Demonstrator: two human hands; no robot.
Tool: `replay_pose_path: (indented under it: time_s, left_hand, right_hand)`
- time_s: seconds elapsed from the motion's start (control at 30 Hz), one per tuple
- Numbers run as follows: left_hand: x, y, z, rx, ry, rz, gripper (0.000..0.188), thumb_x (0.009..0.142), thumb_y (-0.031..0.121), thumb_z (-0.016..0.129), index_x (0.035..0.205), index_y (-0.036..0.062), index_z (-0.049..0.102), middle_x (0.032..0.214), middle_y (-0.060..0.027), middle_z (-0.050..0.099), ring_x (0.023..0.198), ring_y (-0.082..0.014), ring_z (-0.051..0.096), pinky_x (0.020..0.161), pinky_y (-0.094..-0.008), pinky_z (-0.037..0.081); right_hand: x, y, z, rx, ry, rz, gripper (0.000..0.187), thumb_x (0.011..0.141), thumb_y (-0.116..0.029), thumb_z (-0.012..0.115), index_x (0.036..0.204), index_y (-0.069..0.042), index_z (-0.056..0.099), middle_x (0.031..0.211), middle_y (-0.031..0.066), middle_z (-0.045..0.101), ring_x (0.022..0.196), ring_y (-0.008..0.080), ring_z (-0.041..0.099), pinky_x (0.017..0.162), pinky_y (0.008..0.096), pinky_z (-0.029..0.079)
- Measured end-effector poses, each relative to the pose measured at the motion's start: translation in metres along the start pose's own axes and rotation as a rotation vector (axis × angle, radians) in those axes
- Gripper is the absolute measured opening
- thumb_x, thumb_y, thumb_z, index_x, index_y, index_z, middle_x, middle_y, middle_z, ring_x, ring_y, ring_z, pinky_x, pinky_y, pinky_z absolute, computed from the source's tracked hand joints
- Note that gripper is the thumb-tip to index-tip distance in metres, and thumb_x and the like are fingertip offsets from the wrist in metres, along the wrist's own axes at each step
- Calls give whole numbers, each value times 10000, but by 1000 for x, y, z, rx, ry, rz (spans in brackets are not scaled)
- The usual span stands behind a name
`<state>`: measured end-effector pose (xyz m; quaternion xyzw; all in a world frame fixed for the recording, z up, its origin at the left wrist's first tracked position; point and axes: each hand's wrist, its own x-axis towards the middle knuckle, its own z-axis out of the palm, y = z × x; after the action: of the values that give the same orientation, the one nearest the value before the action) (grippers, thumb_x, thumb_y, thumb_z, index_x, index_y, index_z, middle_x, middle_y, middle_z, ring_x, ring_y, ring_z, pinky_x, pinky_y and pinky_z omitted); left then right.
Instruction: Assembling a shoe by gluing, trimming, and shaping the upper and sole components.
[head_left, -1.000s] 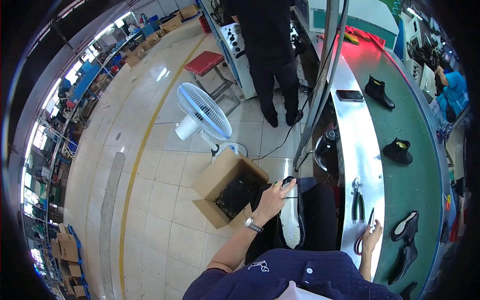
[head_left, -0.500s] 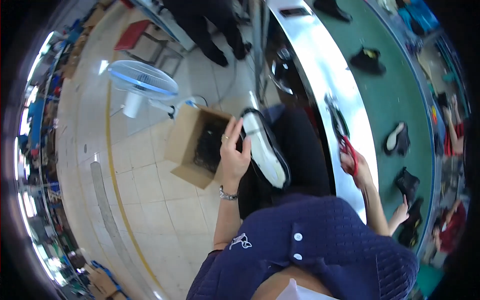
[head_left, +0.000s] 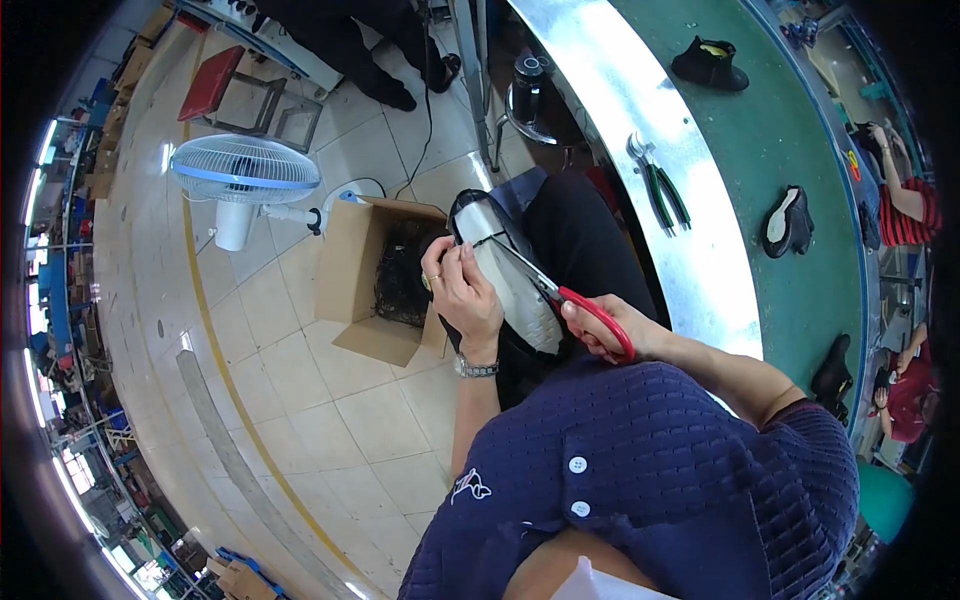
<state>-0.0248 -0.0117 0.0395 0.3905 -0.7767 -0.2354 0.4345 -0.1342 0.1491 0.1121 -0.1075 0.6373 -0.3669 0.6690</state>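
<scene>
My right hand (head_left: 612, 325) is closed around the handles of a pair of red-handled steel scissors (head_left: 577, 299), whose blades slant away from it toward the fingertips of my left hand (head_left: 464, 292). That left hand has its thumb and fingers drawn together at the left edge of a black shoe with a long pale underside (head_left: 512, 295), right by a thin dark strand (head_left: 490, 238); I cannot tell whether the strand is pinched. The shoe lies on my lap, pale side up, between my hands and reaching ahead of them. Left of my left hand, an open brown cardboard box (head_left: 343, 255) holds a dark tangled heap (head_left: 402, 275). Ahead and right of my right hand, green-handled metal pliers (head_left: 655, 185) lie on a shiny curved metal ledge (head_left: 715, 290); farther right, dark shoes (head_left: 710, 65) rest on a long green surface (head_left: 810, 290).
</scene>
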Motion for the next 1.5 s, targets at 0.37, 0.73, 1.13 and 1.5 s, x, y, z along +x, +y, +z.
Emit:
replay_pose_path:
  time_s: [0.37,0.73,1.13,1.5]
  left_hand:
    - [51,45,-42,-154,453,391,78,965,21,458,941,-30,513,884,-145,603,753,-228,618,626,-302,523]
    - [31,-120,-78,809,-381,-225,674,911,357,581,1350,-109,369,1380,-307,400,1216,-477,420,1007,-503,371]
    - [31,37,59,132,-645,617,510,918,392,548,1243,0,557,1256,-185,563,1262,-323,457,1088,-445,306]
    - [138,24,111,-89,-858,317,327,914,263,594,1167,61,646,914,-173,665,852,-296,648,762,-361,508]
  right_hand:
    - [-1,2,-17,-286,63,-162,312,908,-360,656,865,-52,630,607,-60,462,549,38,428,492,224,316]
    - [-8,140,-169,-517,1226,-310,421,806,-176,753,1122,68,617,981,140,624,849,209,608,729,340,505]
    - [27,140,-220,-643,1340,-553,415,857,-125,642,1211,72,550,1197,241,557,1145,377,525,1003,412,396]
    - [109,34,-210,-834,1165,-547,440,878,-293,583,1187,21,571,983,278,613,974,409,580,869,483,452]
